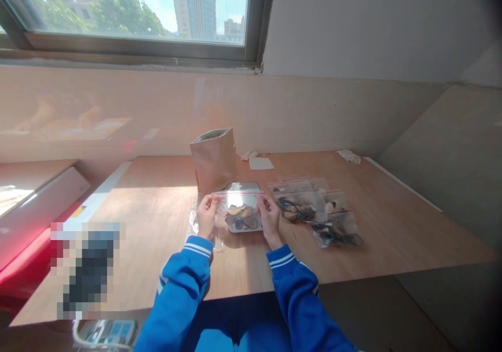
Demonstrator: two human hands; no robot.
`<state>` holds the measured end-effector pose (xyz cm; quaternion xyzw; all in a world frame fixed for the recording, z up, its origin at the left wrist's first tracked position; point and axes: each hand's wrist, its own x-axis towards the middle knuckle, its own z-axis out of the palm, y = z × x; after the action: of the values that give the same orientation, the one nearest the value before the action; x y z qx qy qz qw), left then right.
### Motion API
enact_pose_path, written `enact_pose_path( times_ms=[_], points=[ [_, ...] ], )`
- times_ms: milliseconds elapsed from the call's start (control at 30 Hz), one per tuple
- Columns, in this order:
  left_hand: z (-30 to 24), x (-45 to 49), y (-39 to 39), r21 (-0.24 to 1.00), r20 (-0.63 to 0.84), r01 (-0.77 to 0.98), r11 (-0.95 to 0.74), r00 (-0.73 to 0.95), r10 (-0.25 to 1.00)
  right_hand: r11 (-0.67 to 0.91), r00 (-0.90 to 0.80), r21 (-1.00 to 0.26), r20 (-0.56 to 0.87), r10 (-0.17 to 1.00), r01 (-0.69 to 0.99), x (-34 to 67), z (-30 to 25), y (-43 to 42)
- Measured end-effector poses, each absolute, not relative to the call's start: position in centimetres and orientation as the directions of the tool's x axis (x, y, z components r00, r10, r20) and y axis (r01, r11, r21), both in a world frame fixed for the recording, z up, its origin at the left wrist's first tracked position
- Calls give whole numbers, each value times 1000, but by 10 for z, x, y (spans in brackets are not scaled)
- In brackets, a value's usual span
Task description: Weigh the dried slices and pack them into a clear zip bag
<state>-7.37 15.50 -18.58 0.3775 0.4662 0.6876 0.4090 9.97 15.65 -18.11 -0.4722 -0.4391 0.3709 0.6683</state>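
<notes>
Between my two hands is a clear zip bag (241,217) with a red seal line and brown and dark pieces inside. My left hand (207,213) pinches its upper left corner, and my right hand (270,215) pinches the upper right one. Under and behind the bag lies a white tray (243,186) with a dark rim, partly hidden. A brown paper bag (215,161) stands upright with its top gaping, just beyond my left hand. To the right of my right hand lie several filled zip bags (300,208), overlapping one another.
Clear plastic wrapping (192,221) lies by my left hand. Toward the wall are a white card (261,163) and crumpled tissue (349,156). A blurred dark object (90,268) lies at the table's left. The wall and window (137,12) bound the far side.
</notes>
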Motion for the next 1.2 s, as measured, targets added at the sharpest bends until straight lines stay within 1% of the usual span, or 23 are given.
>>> enact_pose_path(
  times_ms=[167,433,600,667,800,933,1100,1200],
  points=[
    [-178,-70,150,952,125,-221,-211,-349,929,288,371,-955,242,897,-73,102,-181,158],
    [-176,-71,148,960,152,-160,-231,-395,906,312,385,-949,272,882,-42,105,-187,160],
    [-178,-72,149,964,162,-135,-231,-390,906,318,380,-944,265,886,-83,104,-189,160],
    [-178,-72,148,961,163,-150,-233,-374,913,306,379,-946,247,892,-104,103,-188,160],
    [-179,-70,147,962,135,-193,-192,-275,952,271,375,-956,211,903,-114,102,-186,159],
    [-180,-69,146,961,131,-203,-186,-258,957,254,345,-964,214,914,-75,101,-183,157],
    [-179,-70,145,953,175,-191,-235,-284,943,238,280,-971,225,933,-12,99,-178,153],
    [-176,-71,144,950,194,-179,-254,-298,935,236,294,-972,226,929,3,98,-175,152]
  ],
)
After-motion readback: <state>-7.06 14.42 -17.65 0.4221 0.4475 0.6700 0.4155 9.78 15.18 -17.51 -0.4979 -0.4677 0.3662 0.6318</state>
